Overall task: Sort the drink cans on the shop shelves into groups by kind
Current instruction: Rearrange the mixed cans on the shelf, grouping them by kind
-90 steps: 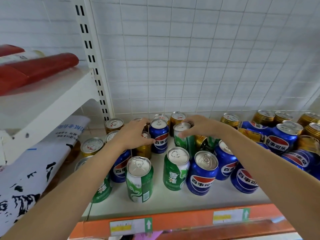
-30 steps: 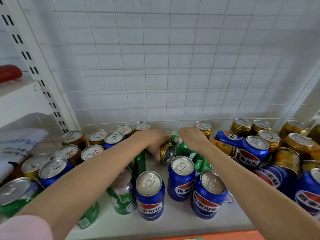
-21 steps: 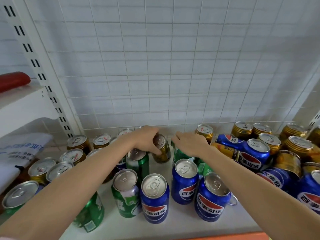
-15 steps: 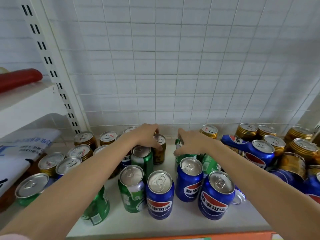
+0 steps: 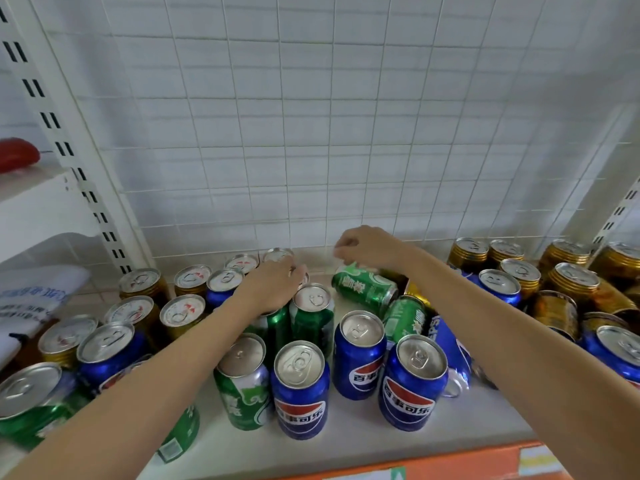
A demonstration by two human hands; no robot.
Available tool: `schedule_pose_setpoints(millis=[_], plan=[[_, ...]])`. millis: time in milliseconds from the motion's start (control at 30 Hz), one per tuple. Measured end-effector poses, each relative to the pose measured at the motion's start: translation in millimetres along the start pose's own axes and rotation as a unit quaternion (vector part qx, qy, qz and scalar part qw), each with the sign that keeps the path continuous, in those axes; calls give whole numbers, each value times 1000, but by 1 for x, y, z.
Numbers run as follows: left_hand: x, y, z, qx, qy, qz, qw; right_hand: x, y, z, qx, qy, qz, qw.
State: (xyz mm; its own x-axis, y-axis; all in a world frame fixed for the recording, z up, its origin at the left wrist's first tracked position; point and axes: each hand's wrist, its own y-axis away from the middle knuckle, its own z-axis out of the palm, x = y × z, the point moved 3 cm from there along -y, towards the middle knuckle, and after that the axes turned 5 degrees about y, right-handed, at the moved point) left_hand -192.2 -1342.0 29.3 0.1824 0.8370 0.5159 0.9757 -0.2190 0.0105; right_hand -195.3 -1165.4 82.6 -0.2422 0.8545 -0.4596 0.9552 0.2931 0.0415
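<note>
Green and lying on its side, the toppled can (image 5: 363, 286) rests at the shelf's (image 5: 346, 441) back, directly beneath your right hand (image 5: 369, 247), long axis running left-right. Your fingers there are loosely curled, gripping nothing. Your left hand (image 5: 273, 284) curls over an upright can's top; which can, I cannot tell.

Bare shelf (image 5: 313, 258) strip at back btwn hands; cans (image 5: 301, 389) crowd rest.

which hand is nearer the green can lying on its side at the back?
Right. The right hand hovers just above the tipped green drink can, at its back end. The left hand sits further left, resting on upright cans, apart from it.
</note>
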Motion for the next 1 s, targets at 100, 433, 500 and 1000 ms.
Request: schedule_pose_setpoints(millis=[100, 433, 500, 1000], plan=[[3, 2, 0, 16, 9, 2, 1000, 22, -15, -1, 0, 100, 35, 994], [0, -1, 2, 34, -38, 5, 999, 51, -35, 55, -82, 165, 41, 982], [0, -2, 2, 43, -37, 13, 998, 44, -30, 43, -71, 85, 18, 994], [2, 1, 2, 46, -61, 21, 997, 39, 26, -8, -93, 139, 9, 986]])
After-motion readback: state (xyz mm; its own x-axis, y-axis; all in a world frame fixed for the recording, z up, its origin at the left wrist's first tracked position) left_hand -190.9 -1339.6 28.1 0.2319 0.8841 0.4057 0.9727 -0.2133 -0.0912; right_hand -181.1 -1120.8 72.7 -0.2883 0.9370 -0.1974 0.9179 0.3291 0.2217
